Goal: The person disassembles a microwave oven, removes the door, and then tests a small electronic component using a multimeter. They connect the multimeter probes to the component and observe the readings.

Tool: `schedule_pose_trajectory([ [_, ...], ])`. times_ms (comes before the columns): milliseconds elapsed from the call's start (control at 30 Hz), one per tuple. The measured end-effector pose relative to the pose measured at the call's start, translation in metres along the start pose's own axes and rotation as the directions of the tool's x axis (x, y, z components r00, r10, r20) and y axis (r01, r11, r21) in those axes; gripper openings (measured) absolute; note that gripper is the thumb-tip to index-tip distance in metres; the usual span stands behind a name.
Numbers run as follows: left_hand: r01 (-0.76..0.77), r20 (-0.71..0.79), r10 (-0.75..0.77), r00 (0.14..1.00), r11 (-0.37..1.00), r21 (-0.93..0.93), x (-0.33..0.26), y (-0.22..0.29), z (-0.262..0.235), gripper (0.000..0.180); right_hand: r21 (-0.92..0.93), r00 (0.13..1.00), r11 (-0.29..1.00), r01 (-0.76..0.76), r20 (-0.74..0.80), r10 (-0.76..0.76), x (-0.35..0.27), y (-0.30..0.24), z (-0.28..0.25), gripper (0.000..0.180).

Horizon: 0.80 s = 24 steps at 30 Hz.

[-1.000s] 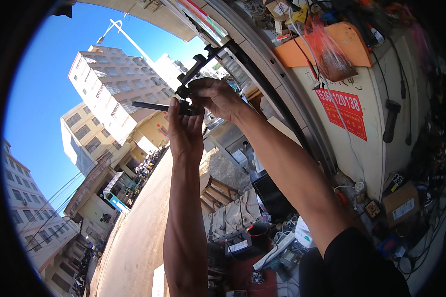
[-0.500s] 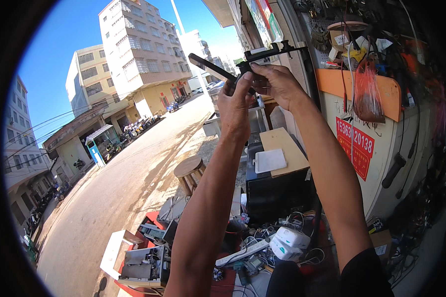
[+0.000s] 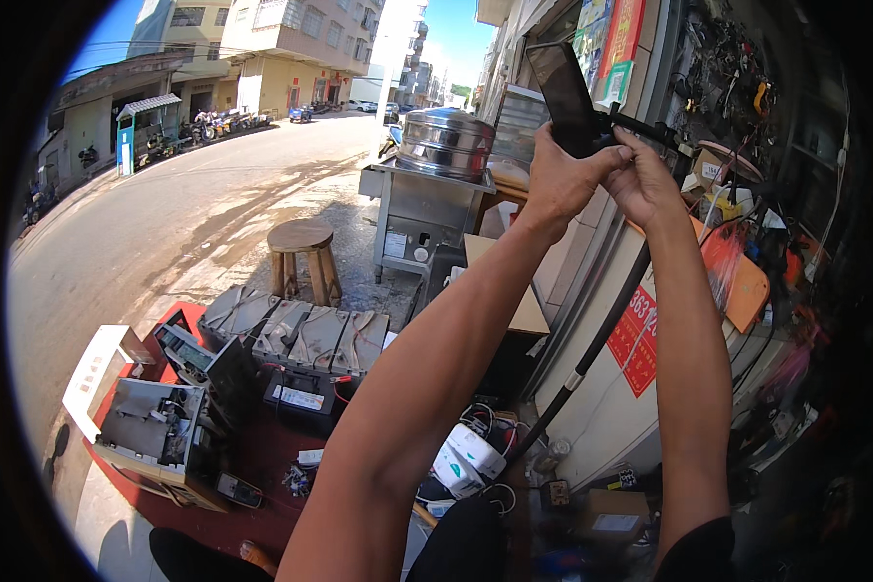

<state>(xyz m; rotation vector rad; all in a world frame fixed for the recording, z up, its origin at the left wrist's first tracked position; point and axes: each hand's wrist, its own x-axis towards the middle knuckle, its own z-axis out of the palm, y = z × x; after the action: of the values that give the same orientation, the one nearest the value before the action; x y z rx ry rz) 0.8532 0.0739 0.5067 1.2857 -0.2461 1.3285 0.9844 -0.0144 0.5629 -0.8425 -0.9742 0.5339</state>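
Note:
A dark phone-like slab, its glossy face turned toward me, is raised in front of a shop wall. My left hand is closed around its lower end, the fingers partly hidden behind it. Beside it, my right hand is closed at the black bracket joined to the slab's lower side; its thumb is close to the left thumb. What exactly lies between the right fingertips is hidden. A black stand pole slants down from near the right hand to the floor.
Beyond my left arm stand a wooden stool and a metal steamer on a steel cart. Below lie grey batteries, an opened device case and white adapters. Tools hang on the right wall; a red sign is below.
The view has turned right and downward. The slab has swung from nearly edge-on and leaning left to face me more upright. My right hand has shifted along the bracket.

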Motion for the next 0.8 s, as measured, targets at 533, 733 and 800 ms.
schedule_pose_trajectory([
  [533, 0.126, 0.001, -0.128, 0.992, 0.976, 0.177, -0.002, 0.005, -0.005, 0.130, -0.067, 0.960, 0.985, -0.157, -0.243, 0.137, -0.022, -0.030, 0.036, 0.023],
  [733, 0.103, 0.011, -0.107, 0.994, 0.975, 0.197, -0.009, 0.004, -0.005, 0.134, -0.166, 0.950, 0.975, -0.148, -0.298, 0.094, -0.034, -0.022, 0.051, 0.026],
  [800, 0.122, 0.008, -0.127, 0.992, 0.966, 0.229, -0.017, 0.001, -0.008, 0.133, -0.184, 0.965, 0.972, -0.147, -0.244, 0.100, -0.034, -0.021, 0.047, 0.025],
])
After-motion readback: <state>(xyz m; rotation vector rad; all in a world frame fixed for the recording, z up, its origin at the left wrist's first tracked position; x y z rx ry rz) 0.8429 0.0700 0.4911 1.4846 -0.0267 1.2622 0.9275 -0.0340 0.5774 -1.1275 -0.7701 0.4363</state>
